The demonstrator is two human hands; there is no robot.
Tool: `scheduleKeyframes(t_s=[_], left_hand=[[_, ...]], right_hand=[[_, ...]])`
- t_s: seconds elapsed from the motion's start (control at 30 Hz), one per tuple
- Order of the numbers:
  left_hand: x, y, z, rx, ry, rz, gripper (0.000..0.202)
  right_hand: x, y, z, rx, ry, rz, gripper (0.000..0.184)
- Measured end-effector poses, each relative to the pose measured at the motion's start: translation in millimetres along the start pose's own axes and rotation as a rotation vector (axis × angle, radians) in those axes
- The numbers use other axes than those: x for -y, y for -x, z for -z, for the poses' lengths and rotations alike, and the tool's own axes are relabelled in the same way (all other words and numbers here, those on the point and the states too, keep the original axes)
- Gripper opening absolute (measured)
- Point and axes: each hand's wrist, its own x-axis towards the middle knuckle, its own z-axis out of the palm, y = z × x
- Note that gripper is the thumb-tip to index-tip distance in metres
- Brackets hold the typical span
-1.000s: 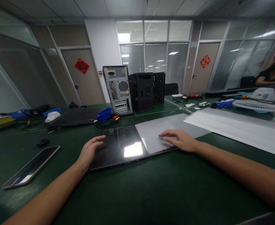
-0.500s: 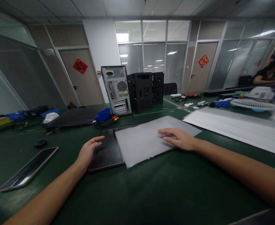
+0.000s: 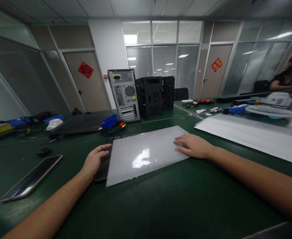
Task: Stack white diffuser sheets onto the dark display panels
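A glossy white translucent sheet lies over a flat black screen panel, covering most of it. The panel's left strip and part of its back edge still show, and one sheet corner juts past the front edge. Beside the panel's left edge rests my left hand, thumb and forefinger stretched out and apart. My right hand lies on the sheet's right end with its fingers spread, gripping nothing.
A phone and a small round black object lie to the left. Computer cases stand at the back. White sheets lie to the right, near a white fan. A person sits far right.
The white sheet has slid left and turned, covering more of the black panel. My right hand has shifted slightly right, and my left hand has stayed in place.
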Motion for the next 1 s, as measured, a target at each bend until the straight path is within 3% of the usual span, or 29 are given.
scheduleKeyframes(t_s=[0.13, 0.4, 0.57, 0.8, 1.0], left_hand=[[0, -1, 0.0, -0.062, -0.142, -0.064, 0.048], [-3, 0, -1.0, -0.066, -0.304, -0.059, 0.052], [-1, -2, 1.2, -0.073, -0.321, -0.095, 0.049], [2, -5, 2.7, -0.083, -0.355, -0.147, 0.051], [-2, -2, 1.1, -0.049, -0.374, -0.085, 0.058]], right_hand=[[7, -1, 2, 0.007, -0.012, 0.083, 0.056], [4, -2, -1, 0.029, 0.062, 0.003, 0.063], [-2, 0, -4, 0.052, -0.028, 0.039, 0.068], [0, 1, -1, 0.098, -0.086, 0.111, 0.061], [-4, 1, -3, 0.088, -0.117, 0.157, 0.060]])
